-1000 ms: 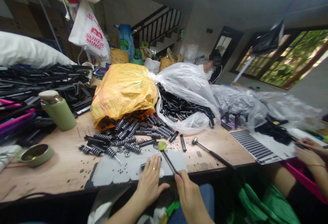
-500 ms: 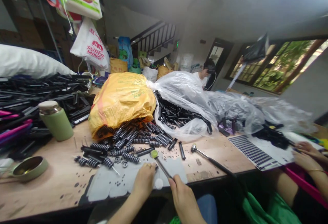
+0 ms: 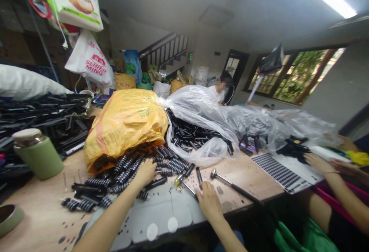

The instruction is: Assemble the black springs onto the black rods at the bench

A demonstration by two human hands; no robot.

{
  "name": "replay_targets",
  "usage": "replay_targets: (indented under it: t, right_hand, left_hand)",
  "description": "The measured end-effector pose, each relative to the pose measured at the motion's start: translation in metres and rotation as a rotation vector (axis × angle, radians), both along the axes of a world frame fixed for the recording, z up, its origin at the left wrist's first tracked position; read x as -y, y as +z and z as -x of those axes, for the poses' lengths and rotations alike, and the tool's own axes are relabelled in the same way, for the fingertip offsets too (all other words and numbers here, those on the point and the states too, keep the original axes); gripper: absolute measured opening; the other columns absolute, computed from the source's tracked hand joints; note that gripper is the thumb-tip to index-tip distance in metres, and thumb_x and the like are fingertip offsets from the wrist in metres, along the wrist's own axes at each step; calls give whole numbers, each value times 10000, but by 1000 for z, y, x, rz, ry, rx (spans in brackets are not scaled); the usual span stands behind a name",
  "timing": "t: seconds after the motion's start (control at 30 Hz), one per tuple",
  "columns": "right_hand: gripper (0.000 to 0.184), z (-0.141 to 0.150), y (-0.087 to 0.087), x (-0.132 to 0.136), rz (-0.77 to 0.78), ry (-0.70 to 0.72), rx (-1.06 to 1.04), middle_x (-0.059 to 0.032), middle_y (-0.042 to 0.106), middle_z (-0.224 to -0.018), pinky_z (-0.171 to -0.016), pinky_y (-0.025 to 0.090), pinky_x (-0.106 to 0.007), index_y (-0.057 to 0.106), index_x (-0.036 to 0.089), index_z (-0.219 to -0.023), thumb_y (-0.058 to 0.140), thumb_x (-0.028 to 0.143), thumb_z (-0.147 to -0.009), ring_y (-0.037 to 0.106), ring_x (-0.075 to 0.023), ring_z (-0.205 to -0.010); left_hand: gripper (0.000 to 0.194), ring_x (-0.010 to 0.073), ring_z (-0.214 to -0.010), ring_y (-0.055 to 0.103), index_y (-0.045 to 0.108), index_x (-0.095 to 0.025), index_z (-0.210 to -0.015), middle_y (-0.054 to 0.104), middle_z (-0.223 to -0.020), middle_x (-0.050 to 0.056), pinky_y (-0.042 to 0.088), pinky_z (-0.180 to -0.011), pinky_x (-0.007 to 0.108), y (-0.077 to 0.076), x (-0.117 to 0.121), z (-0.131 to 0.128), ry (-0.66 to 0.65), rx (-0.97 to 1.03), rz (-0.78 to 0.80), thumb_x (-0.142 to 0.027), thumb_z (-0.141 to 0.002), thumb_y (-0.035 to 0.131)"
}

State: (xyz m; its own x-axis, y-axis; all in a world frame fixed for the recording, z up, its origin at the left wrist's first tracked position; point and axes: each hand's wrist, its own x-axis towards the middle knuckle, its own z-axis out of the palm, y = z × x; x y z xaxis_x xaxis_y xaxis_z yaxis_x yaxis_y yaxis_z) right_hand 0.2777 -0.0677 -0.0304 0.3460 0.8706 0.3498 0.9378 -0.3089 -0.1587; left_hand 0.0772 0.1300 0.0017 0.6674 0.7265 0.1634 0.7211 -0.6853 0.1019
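My left hand (image 3: 146, 173) rests on the heap of black-and-silver ribbed rollers (image 3: 125, 167), fingers bent down among them; its fingertips are partly hidden. At the near end of a short black tube (image 3: 198, 174), the thumb and fingers of my right hand (image 3: 210, 200) close in on the tube. A hammer with a yellow-green face (image 3: 187, 187) lies on its side just left of that hand, its handle end running up against the fingers. Below both hands is a grey mat (image 3: 161, 209) with tiny dark bits scattered about.
A second hammer (image 3: 230, 183) lies to the right. Behind the rollers sit a yellow bag (image 3: 127, 117) and a clear bag of black tubes (image 3: 190, 129). A green flask (image 3: 39, 156) stands left. A co-worker's hands (image 3: 323, 163) are at the right, beside a striped sheet (image 3: 276, 171).
My left hand has gone from the mat up and left onto the rollers. The hammer, held in my right hand before, now lies turned over while that hand reaches the black tube.
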Motion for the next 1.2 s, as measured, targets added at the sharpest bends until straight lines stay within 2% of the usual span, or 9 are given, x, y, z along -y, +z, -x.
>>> replay_targets:
  t: [0.17, 0.3, 0.47, 0.57, 0.7, 0.83, 0.97, 1.1, 1.2]
  right_hand:
    - [184, -22, 35, -73, 42, 84, -85, -77, 584, -958, -844, 406, -296, 544, 145, -935, 373, 199, -898, 514, -176, -953]
    - [211, -49, 48, -145, 113, 65, -112, -84, 550, -1098, -898, 397, -375, 533, 140, -1056, 435, 225, -889, 494, -192, -1047]
    - [307, -67, 55, -182, 213, 37, -238, -71, 537, -1122, -808, 471, -393, 509, 152, -1110, 516, 321, -854, 554, -186, -956]
    - [303, -70, 60, -177, 187, 30, -349, -73, 534, -1128, -820, 465, -398, 514, 150, -1104, 517, 319, -853, 549, -188, -968]
    - [257, -53, 69, -146, 117, 86, -550, -95, 587, -1068, -834, 460, -368, 530, 127, -1067, 451, 292, -886, 570, -180, -965]
    - [316, 2, 60, -94, 154, 290, -782, -109, 659, -937, -711, 503, -286, 542, 90, -1017, 400, 345, -895, 640, -169, -844]
    - [485, 52, 51, -44, 188, 532, -976, -122, 646, -986, -708, 511, -320, 485, 119, -1128, 455, 496, -824, 644, -191, -856]
    - [1024, 63, 70, -25, -12, 731, -622, -146, 305, -1387, -1008, 298, -448, 268, 215, -1337, 774, 462, -482, 329, -283, -1253]
    - [1069, 63, 82, -24, -8, 818, -395, -124, 261, -1401, -1069, 186, -431, 228, 213, -1356, 794, 328, -457, 189, -270, -1311]
  left_hand:
    - [160, 272, -1004, 484, 569, -122, -869, 582, -995, 158, 347, -853, 391, -13, -4, -1, -34, 20, 27, -159, -758, 459]
    - [170, 253, -873, 558, 526, -101, -879, 594, -873, 157, 401, -780, 373, -14, -10, 4, 10, 58, 24, -147, -793, 387]
    - [219, 221, -817, 589, 456, -156, -934, 590, -826, 76, 449, -722, 343, -3, 5, 14, 148, 632, 220, -327, -816, 389]
    - [314, 172, -526, 546, 446, -186, -846, 517, -582, -36, 453, -518, 305, 7, 29, 18, 223, 996, 615, -479, -737, 479]
    - [353, 93, -389, 443, 423, -197, -716, 482, -528, -71, 345, -345, 202, 19, 60, 12, 259, 1261, 989, -500, -632, 583]
    - [380, 53, -294, 304, 489, -178, -766, 377, -388, -113, 219, -289, 153, 31, 82, -3, 265, 1222, 1017, -494, -603, 624]
    - [356, 45, -285, 310, 506, -154, -720, 389, -362, -101, 213, -295, 150, 38, 96, -8, 289, 1195, 1042, -430, -568, 673]
    - [326, 40, -283, 299, 463, -172, -674, 381, -359, -105, 211, -286, 147, 36, 109, 5, 260, 1140, 1133, -388, -568, 683]
    - [338, 33, -285, 285, 480, -169, -701, 356, -367, -114, 211, -287, 140, 33, 118, 16, 200, 1081, 1147, -424, -593, 673]
